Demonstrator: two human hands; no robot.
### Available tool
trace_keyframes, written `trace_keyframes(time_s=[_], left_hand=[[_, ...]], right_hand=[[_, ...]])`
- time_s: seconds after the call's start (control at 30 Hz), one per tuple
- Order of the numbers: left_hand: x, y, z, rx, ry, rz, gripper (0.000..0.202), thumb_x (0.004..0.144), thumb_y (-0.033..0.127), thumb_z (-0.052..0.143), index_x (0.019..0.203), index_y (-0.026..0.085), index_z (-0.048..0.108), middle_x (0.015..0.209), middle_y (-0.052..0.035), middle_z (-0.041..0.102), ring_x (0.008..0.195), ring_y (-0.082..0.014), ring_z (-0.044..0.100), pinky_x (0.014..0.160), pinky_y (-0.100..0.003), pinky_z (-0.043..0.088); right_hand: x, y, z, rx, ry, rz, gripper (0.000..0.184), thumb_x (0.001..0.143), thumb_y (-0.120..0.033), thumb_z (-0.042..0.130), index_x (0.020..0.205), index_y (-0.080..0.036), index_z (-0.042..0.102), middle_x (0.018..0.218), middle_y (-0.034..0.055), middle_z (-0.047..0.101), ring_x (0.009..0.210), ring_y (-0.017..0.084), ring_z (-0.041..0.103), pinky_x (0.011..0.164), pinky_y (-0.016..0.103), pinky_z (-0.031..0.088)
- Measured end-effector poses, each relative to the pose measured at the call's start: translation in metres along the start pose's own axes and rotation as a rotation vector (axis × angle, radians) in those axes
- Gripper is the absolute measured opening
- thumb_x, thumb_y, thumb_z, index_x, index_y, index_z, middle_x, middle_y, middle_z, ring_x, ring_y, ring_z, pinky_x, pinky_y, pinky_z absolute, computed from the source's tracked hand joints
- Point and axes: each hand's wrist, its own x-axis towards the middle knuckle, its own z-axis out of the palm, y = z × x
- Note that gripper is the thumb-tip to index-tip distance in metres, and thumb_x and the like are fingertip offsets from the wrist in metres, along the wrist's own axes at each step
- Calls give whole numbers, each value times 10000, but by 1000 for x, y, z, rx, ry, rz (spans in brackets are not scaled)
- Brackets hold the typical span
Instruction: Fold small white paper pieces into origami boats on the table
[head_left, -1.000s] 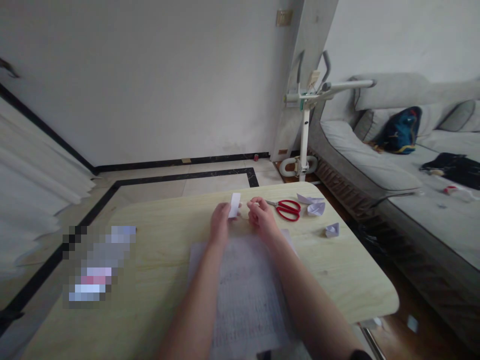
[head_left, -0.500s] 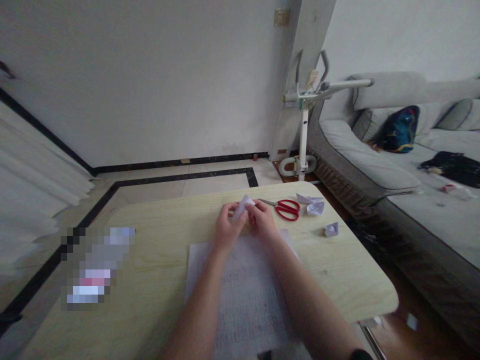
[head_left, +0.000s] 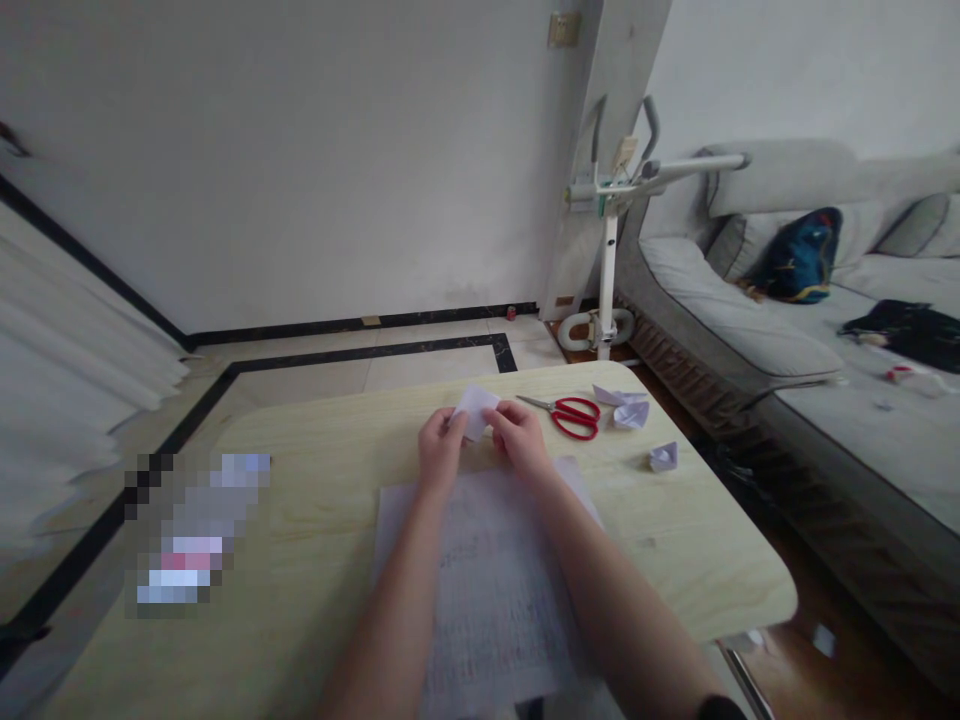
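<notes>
Both my hands hold a small white folded paper (head_left: 475, 410) just above the far middle of the light wooden table (head_left: 315, 520). My left hand (head_left: 440, 453) pinches its left side, fingers closed. My right hand (head_left: 514, 441) grips its right side, fingers curled over it. A large printed sheet (head_left: 487, 590) lies flat on the table under my forearms.
Red-handled scissors (head_left: 568, 414) lie to the right of my hands. Small folded paper pieces sit beyond them (head_left: 622, 408) and one near the right edge (head_left: 664, 457). A blurred patch (head_left: 191, 530) covers the table's left. A grey sofa (head_left: 787, 330) and a white exercise machine (head_left: 611, 250) stand at right.
The paper was a narrow upright strip in my left hand alone. My right hand came in and took hold, and the paper is now wider and held between both hands.
</notes>
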Motion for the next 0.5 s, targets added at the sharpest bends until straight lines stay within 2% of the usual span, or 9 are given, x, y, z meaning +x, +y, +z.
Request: trace_keyframes(time_s=[0.3,0.5], left_hand=[[0,3,-1,-26,25,34,282,688,387,615,779,127,674,741,-40,643,680,-149,554,588,-222,411],[0,1,-1,32,-3,58,253,684,383,612,713,137,661,675,-24,625,649,-145,542,586,-227,415]], right_hand=[[0,4,-1,-109,-57,-47,252,722,-395,616,619,-189,514,477,-60,422,424,83,360,409,223,248],[3,10,-1,-139,-22,-96,253,749,-416,586,650,-188,540,517,-52,430,470,95,368,447,229,280]])
